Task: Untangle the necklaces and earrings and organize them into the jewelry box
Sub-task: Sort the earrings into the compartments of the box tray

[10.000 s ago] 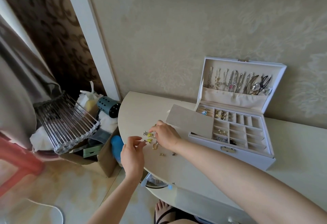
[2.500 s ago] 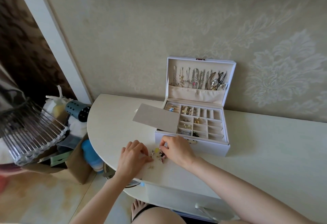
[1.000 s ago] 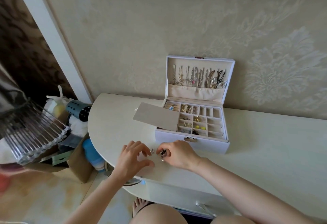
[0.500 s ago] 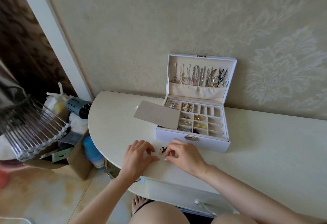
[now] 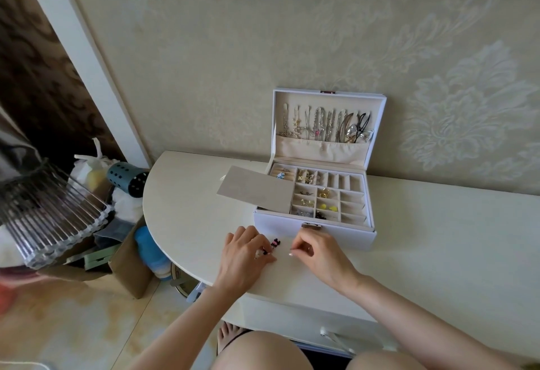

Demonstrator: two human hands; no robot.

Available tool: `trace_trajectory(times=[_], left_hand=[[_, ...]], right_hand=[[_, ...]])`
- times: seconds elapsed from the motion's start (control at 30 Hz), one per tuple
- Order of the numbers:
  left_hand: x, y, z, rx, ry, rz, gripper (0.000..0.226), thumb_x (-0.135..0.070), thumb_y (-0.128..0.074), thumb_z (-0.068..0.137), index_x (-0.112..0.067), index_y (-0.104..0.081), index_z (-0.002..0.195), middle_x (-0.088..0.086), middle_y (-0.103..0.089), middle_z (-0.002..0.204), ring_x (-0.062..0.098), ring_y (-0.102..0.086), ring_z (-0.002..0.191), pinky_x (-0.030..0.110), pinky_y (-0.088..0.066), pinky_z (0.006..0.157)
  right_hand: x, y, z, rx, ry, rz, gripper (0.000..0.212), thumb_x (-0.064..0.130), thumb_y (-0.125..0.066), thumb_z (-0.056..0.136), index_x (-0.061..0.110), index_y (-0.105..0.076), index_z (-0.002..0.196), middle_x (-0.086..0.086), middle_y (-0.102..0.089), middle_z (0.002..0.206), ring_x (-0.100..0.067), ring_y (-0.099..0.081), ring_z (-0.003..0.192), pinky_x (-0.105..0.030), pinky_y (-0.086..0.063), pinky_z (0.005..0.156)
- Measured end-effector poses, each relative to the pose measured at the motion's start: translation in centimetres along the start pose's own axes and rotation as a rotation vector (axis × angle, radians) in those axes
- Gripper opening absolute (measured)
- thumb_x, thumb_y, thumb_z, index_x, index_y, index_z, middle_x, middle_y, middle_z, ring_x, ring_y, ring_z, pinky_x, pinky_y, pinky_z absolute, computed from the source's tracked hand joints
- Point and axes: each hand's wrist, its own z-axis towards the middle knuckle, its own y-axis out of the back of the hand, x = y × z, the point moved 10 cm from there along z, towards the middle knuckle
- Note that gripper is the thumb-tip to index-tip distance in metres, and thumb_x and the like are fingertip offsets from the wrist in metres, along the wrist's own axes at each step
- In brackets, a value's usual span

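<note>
A white jewelry box (image 5: 344, 233) stands open on the table against the wall. Several necklaces (image 5: 321, 124) hang inside its raised lid. Earrings lie in some of its tray compartments, among them a yellow pair (image 5: 328, 207). In front of the box a small black and pink earring (image 5: 275, 243) lies on the table between my hands. My left hand (image 5: 244, 257) pinches a small dark earring (image 5: 264, 251) at its fingertips. My right hand (image 5: 320, 255) has curled fingers with the tips together on the tabletop. Whether those tips hold anything is hidden.
A beige flap (image 5: 257, 190) sticks out over the box's left side. The cream table (image 5: 438, 238) has a rounded left edge. Beside it on the floor is a cardboard box (image 5: 128, 267) of clutter, with a clear ribbed tray (image 5: 49, 217) and a teal cylinder (image 5: 128, 178).
The yellow earrings left the table and now lie in a tray compartment. A dark earring went from my right hand to the table. Both hands stay in front of the box.
</note>
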Motion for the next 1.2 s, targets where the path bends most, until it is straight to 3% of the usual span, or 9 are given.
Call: trace_trajectory(times=[0.17, 0.27, 0.4, 0.5, 0.67, 0.8, 0.97, 1.1, 1.2], left_hand=[[-0.1, 1.3, -0.6, -0.053, -0.018, -0.086, 0.022, -0.049, -0.06, 0.069, -0.029, -0.062, 0.077, -0.014, -0.054, 0.074, 0.004, -0.039, 0.072, 0.018, -0.024, 0.065], [2.0, 2.9, -0.9, -0.158, 0.102, -0.119, 0.011, -0.027, -0.069, 0.076, -0.023, -0.062, 0.084, -0.012, -0.057, 0.078, 0.006, -0.04, 0.072, 0.02, -0.028, 0.066], [3.9, 3.5, -1.1, -0.165, 0.185, -0.05, 0.023, -0.002, -0.073, 0.074, -0.02, -0.062, 0.084, -0.007, -0.058, 0.084, 0.015, -0.044, 0.072, 0.026, -0.033, 0.069], [3.7, 3.7, -1.2, -0.149, 0.202, -0.041, 0.017, -0.007, -0.075, 0.075, -0.018, -0.063, 0.08, -0.005, -0.059, 0.083, 0.017, -0.046, 0.072, 0.029, -0.033, 0.069], [4.2, 3.0, -1.5, -0.098, 0.24, -0.031, 0.023, -0.008, -0.075, 0.074, -0.02, -0.066, 0.091, -0.005, -0.06, 0.089, 0.021, -0.051, 0.079, 0.029, -0.032, 0.072], [4.4, 1.9, -1.0, -0.019, 0.221, -0.014, 0.024, -0.016, -0.072, 0.078, -0.023, -0.069, 0.102, -0.001, -0.059, 0.096, 0.025, -0.051, 0.088, 0.03, -0.031, 0.076], [4.8, 1.2, -0.3, 0.023, 0.237, -0.034, 0.002, -0.019, -0.07, 0.08, -0.021, -0.069, 0.08, -0.004, -0.059, 0.088, 0.024, -0.051, 0.086, 0.028, -0.027, 0.073], [4.1, 3.0, -0.1, -0.155, 0.183, -0.089, 0.012, -0.027, -0.066, 0.077, -0.017, -0.065, 0.071, -0.004, -0.058, 0.078, 0.016, -0.046, 0.076, 0.028, -0.033, 0.066], [0.3, 5.6, 0.6, -0.358, 0.024, -0.142, 0.02, -0.032, -0.057, 0.082, -0.016, -0.066, 0.075, -0.003, -0.058, 0.076, 0.014, -0.043, 0.072, 0.027, -0.035, 0.064]], right_hand=[[-0.8, -0.3, -0.2, 0.013, -0.031, 0.053, 0.009, 0.012, -0.074, 0.076, 0.011, -0.065, 0.074, 0.019, -0.055, 0.069, 0.0, -0.052, 0.068, -0.011, -0.039, 0.065], [-0.9, -0.3, -0.3, 0.001, -0.028, 0.043, 0.009, 0.01, -0.076, 0.073, 0.01, -0.067, 0.073, 0.019, -0.052, 0.07, 0.001, -0.052, 0.066, -0.01, -0.038, 0.063], [-0.7, -1.2, -0.2, 0.039, 0.013, 0.025, 0.005, 0.001, -0.072, 0.073, 0.004, -0.069, 0.073, 0.011, -0.052, 0.076, 0.001, -0.049, 0.069, -0.014, -0.043, 0.067], [-0.6, -1.7, -0.2, 0.062, 0.011, 0.034, 0.007, -0.005, -0.067, 0.075, 0.001, -0.072, 0.076, 0.003, -0.055, 0.083, -0.011, -0.053, 0.076, -0.021, -0.051, 0.071], [0.0, -1.5, 0.0, 0.034, 0.029, -0.016, 0.022, -0.006, -0.063, 0.078, 0.009, -0.072, 0.09, 0.005, -0.059, 0.087, 0.0, -0.053, 0.075, -0.018, -0.048, 0.076], [-0.7, -1.7, -0.3, 0.044, 0.006, -0.026, 0.028, -0.009, -0.06, 0.079, 0.012, -0.071, 0.096, 0.004, -0.059, 0.091, -0.008, -0.059, 0.08, -0.019, -0.048, 0.077], [-0.8, -1.5, -0.3, 0.008, 0.005, 0.0, 0.012, -0.001, -0.066, 0.079, 0.008, -0.073, 0.081, 0.012, -0.055, 0.081, -0.003, -0.054, 0.077, -0.018, -0.045, 0.074], [0.0, -0.1, -0.3, -0.059, 0.012, 0.07, 0.008, -0.001, -0.069, 0.077, 0.006, -0.071, 0.08, 0.019, -0.055, 0.075, 0.005, -0.055, 0.072, -0.01, -0.042, 0.07], [1.1, 2.4, -0.3, -0.18, 0.052, 0.121, 0.01, -0.002, -0.072, 0.075, 0.007, -0.069, 0.074, 0.009, -0.063, 0.074, -0.004, -0.06, 0.072, -0.017, -0.048, 0.066]])
